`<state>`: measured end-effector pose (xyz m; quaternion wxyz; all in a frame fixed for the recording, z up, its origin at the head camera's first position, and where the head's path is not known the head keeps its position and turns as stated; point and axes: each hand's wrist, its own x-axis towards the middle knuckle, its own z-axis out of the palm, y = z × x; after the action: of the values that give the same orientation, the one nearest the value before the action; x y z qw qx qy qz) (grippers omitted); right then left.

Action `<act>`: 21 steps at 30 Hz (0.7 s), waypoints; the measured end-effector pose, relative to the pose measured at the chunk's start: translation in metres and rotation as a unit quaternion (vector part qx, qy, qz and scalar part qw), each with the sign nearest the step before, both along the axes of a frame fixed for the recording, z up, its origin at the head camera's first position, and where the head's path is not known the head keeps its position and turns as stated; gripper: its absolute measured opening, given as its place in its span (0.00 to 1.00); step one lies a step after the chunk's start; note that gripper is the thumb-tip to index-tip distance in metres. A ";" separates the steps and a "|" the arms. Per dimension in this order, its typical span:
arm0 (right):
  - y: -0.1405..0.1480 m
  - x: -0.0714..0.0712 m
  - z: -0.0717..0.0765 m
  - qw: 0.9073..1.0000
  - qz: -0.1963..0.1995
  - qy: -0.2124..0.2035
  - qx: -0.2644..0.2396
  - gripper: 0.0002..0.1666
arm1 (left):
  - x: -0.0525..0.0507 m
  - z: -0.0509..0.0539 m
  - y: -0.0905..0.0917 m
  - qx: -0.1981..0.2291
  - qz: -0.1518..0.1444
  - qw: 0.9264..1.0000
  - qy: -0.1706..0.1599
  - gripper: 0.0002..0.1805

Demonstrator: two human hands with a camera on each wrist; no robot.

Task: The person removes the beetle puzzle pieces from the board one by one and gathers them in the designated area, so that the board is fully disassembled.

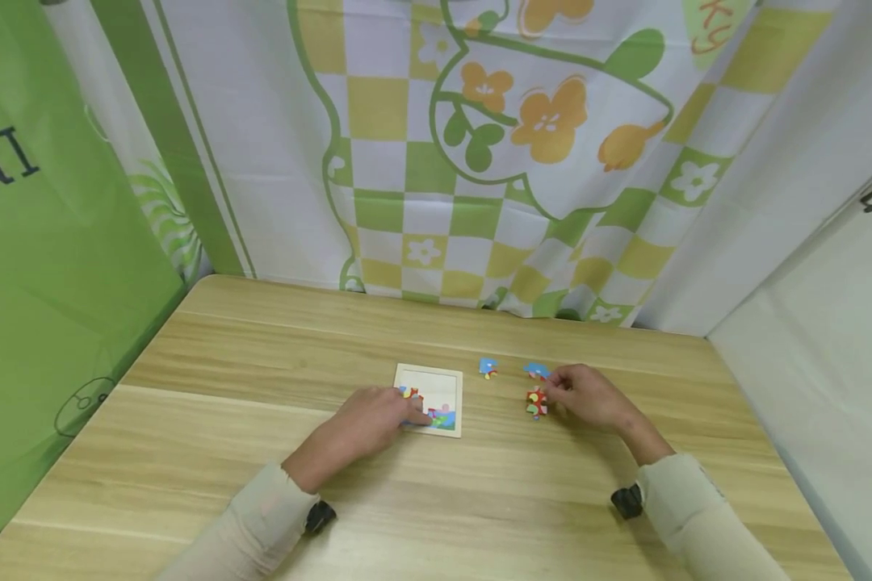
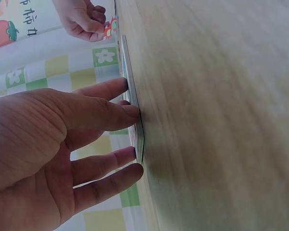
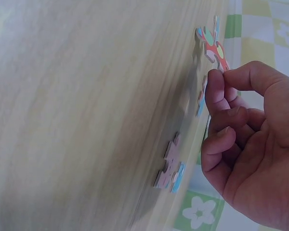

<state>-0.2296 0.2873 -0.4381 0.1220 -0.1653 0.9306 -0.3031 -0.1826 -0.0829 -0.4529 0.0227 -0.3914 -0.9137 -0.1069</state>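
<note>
A square wooden puzzle tray (image 1: 459,403) with a pale frame lies on the table, several coloured pieces along its near and left sides. My left hand (image 1: 373,420) rests over its left part, fingers extended; in the left wrist view the left hand's fingertips (image 2: 130,111) touch the tray's edge. My right hand (image 1: 589,397) pinches a red puzzle piece (image 1: 536,401) with yellow and green patches. In the right wrist view that red piece (image 3: 214,48) is raised off the table between thumb and index finger, the other fingers curled.
Beyond the tray lie a blue puzzle piece (image 1: 488,365) and another blue piece (image 1: 536,370) close to my right hand. A pinkish piece (image 3: 169,166) lies below the right hand in the right wrist view. A patterned curtain (image 1: 436,202) hangs behind the wooden table (image 1: 262,355).
</note>
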 end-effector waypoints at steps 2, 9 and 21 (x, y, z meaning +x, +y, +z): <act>0.002 -0.001 -0.001 1.000 0.002 0.002 0.003 0.10 | 0.000 -0.001 0.000 0.000 0.000 1.000 0.000 0.19; 0.005 -0.004 -0.005 1.000 0.000 -0.005 0.001 0.10 | -0.001 0.000 0.000 -0.007 0.004 1.000 -0.009 0.20; 0.005 -0.004 -0.011 1.000 -0.005 0.021 0.006 0.09 | 0.001 0.001 0.000 -0.005 0.018 1.000 -0.018 0.21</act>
<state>-0.2336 0.2928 -0.4494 0.1024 -0.1665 0.9353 -0.2950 -0.1817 -0.0828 -0.4517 0.0059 -0.3726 -0.9216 -0.1086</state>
